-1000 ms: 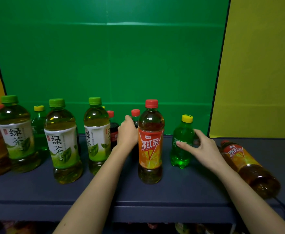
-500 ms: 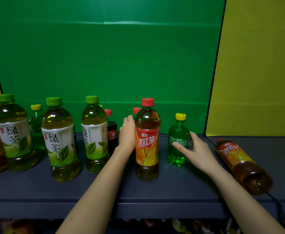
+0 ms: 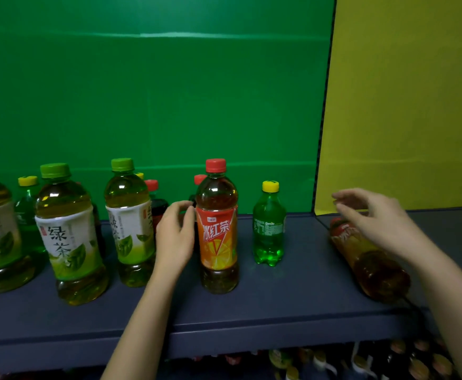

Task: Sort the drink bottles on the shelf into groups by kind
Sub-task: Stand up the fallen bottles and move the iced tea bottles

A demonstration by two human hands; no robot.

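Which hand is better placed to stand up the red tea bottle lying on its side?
Right. The right hand hovers open over the lying bottle; the left hand sits beyond the upright red tea bottle.

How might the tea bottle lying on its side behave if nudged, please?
Round and lying flat, the tea bottle would probably roll along the shelf. It looks nearly full, so likely heavy for its size and fairly rigid.

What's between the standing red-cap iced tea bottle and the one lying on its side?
In the head view, only a small upright Sprite bottle stands between them; the rest is bare shelf.
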